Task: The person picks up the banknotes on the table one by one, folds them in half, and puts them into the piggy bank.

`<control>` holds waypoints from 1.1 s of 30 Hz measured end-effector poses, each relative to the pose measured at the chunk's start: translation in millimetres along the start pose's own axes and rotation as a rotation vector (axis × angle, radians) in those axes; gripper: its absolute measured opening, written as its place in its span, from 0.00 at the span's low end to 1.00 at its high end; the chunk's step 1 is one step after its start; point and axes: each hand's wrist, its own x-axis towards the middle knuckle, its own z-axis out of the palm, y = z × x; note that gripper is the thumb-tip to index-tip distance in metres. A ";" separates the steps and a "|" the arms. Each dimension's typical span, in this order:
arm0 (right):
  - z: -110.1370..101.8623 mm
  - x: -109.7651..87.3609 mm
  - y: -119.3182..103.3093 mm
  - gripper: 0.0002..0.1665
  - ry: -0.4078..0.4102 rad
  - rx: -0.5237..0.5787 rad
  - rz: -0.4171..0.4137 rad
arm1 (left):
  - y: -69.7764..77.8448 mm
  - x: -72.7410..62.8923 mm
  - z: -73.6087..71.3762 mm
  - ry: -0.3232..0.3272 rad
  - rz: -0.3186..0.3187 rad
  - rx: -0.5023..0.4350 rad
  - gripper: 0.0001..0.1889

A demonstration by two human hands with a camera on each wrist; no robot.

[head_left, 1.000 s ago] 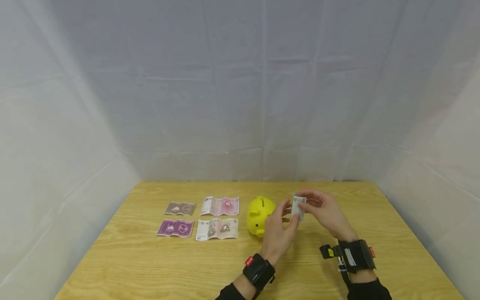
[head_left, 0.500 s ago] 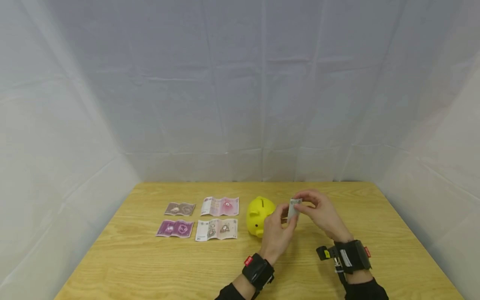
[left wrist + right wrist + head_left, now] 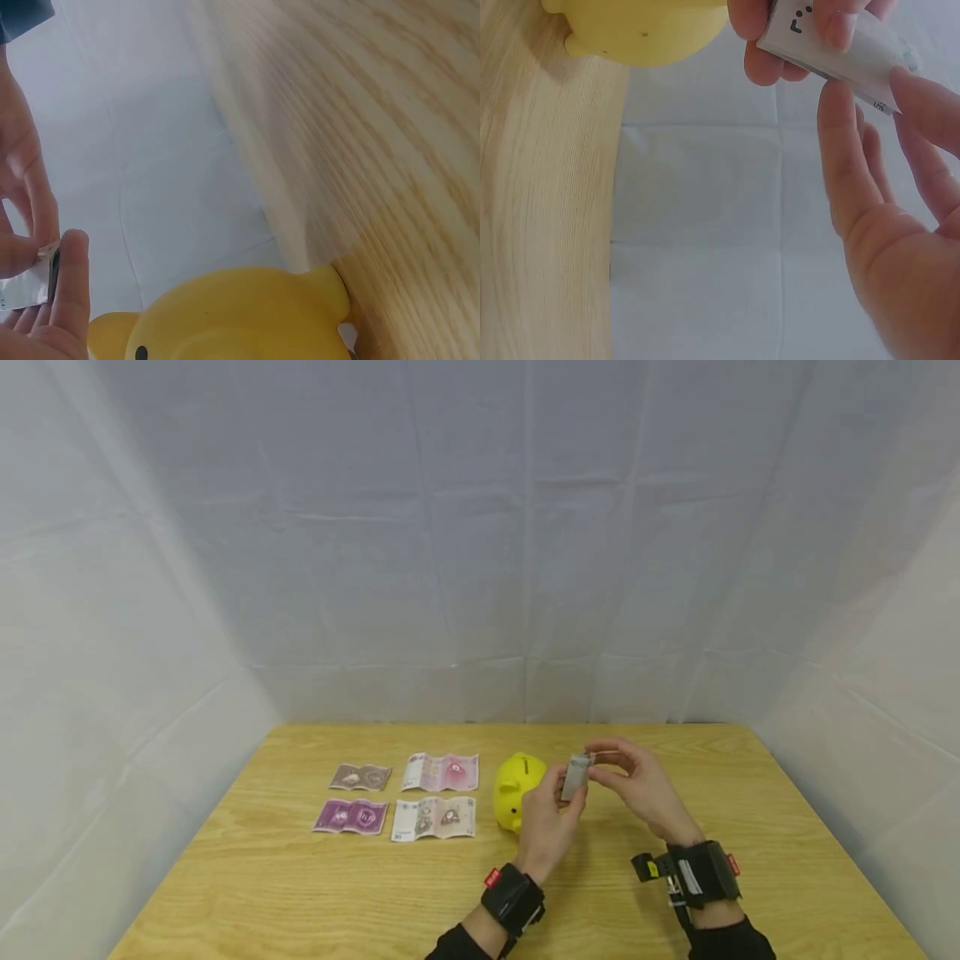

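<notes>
A banknote (image 3: 576, 777), folded into a narrow pale strip, is held up between both hands just right of the yellow piggy bank (image 3: 512, 789). The left hand (image 3: 545, 828) pinches its lower part between thumb and fingers. At the upper right end, the right hand (image 3: 643, 792) has its thumb on one face and fingers along the other edge. Dark markings and printed characters show on the folded note (image 3: 859, 64) in the right wrist view. The piggy bank stands upright with a slot on top; the left hand overlaps its right side in the head view.
Several banknotes lie spread on the wooden table (image 3: 300, 893) left of the piggy bank: a brown one (image 3: 360, 777), a purple one (image 3: 351, 817), a pink one (image 3: 441, 772) and a beige one (image 3: 433, 819). White sheeting (image 3: 480, 568) encloses the back and sides.
Both hands have shifted left with the folded banknote, bringing it closer to the piggy bank. The note has turned and now looks greyer. The notes on the table have not moved.
</notes>
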 end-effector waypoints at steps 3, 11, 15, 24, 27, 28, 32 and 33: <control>-0.2 0.7 1.5 0.23 -0.002 -0.001 -0.001 | 0.0 0.3 -0.5 -0.002 -0.009 -0.012 0.13; -0.5 0.9 3.7 0.24 -0.014 0.003 0.016 | -0.7 2.0 -1.1 -0.016 -0.016 -0.070 0.14; -0.1 0.1 2.7 0.22 -0.007 -0.002 0.024 | -0.5 2.0 -2.1 -0.028 -0.009 -0.072 0.14; 0.8 -0.6 0.1 0.20 0.001 0.003 0.043 | -0.5 1.4 -6.1 -0.045 0.012 -0.025 0.17; 0.1 -0.5 -0.1 0.19 0.016 0.011 0.044 | -1.3 1.2 -5.9 -0.028 0.036 0.017 0.19; -0.2 -0.3 -0.2 0.19 0.024 0.017 0.045 | -1.3 1.0 -5.8 -0.016 0.050 0.036 0.20; -2.0 0.4 -0.5 0.18 0.059 0.046 0.047 | -1.4 0.6 -5.3 0.051 0.125 0.133 0.20; -2.4 0.5 -0.6 0.17 0.064 0.054 0.045 | -1.5 0.6 -5.4 0.068 0.153 0.153 0.20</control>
